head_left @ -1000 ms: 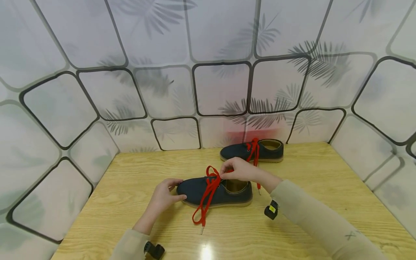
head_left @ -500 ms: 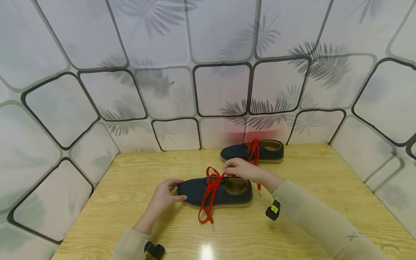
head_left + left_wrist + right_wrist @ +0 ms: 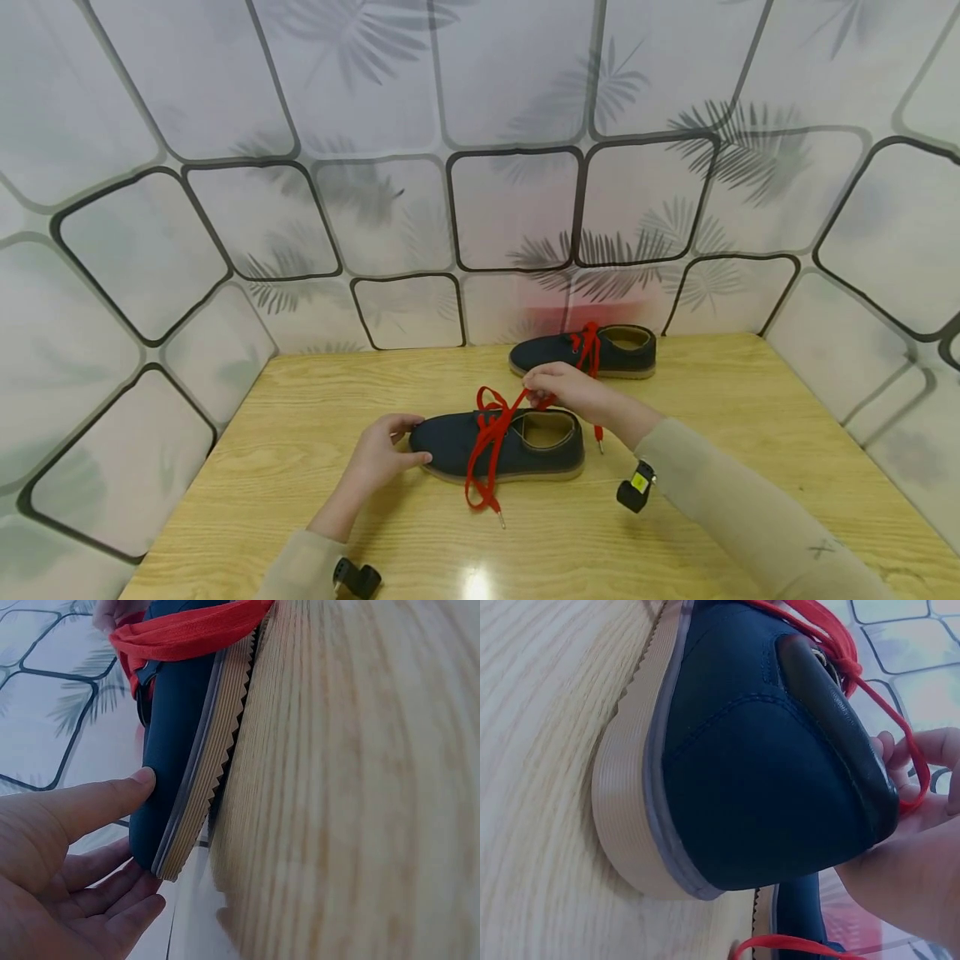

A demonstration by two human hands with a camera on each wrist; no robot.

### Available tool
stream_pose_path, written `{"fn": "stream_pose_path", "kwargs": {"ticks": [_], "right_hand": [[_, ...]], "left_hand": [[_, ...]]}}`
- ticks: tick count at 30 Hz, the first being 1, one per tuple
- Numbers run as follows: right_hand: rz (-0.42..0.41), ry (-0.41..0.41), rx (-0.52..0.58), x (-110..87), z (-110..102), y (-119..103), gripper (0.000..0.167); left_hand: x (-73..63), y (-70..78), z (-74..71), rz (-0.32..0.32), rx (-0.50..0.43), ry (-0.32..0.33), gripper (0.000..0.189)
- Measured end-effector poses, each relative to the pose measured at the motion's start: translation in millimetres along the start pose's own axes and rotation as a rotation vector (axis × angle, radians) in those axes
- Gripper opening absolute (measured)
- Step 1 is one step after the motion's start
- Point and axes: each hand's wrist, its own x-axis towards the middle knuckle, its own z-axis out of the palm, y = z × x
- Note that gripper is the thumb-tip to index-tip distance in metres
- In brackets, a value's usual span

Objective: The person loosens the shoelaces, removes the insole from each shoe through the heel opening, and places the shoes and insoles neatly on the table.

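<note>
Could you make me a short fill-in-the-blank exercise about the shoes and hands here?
1. The left hand holds the toe of the nearer shoe, which points toward the ____ side of the head view.
2. The right hand pinches a shoelace whose colour is ____.
3. Counting the farther shoe, the number of shoes on the wooden table is ____.

Missing words: left; red; two.

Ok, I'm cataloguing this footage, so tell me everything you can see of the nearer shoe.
The nearer lace-up shoe looks dark navy and smooth, with a ridged tan sole, brownish lining and a red shoelace. It stands upright on the wooden table, toe to the left in the head view. A lace loop and metal-looking tip hang over its near side. The left hand holds the toe between thumb and fingers; the right hand pinches lace near the opening.
</note>
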Motion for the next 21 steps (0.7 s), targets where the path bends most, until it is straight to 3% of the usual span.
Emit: {"fn": "stream_pose_path", "kwargs": {"ticks": [4,7,15,21], "right_hand": [[0.011,0.007,0.054,-0.1,-1.1,0.7,0.021],[0.003,0.009,0.020,0.0,-1.8,0.5,0.020],[-0.066,0.001,-0.212,-2.9,0.8,-4.6,0.016],[-0.221,-0.023,-0.451,-4.5,4.5,-8.2,0.021]], "left_hand": [[-0.4,0.7,-0.3,-0.007,-0.001,-0.006,0.054],[-0.5,1.0,-0.5,-0.006,-0.002,-0.007,0.054],[-0.9,0.0,-0.3,0.000,-0.002,-0.005,0.054],[-0.6,1.2,0.0,-0.006,0.007,-0.009,0.054]]}}
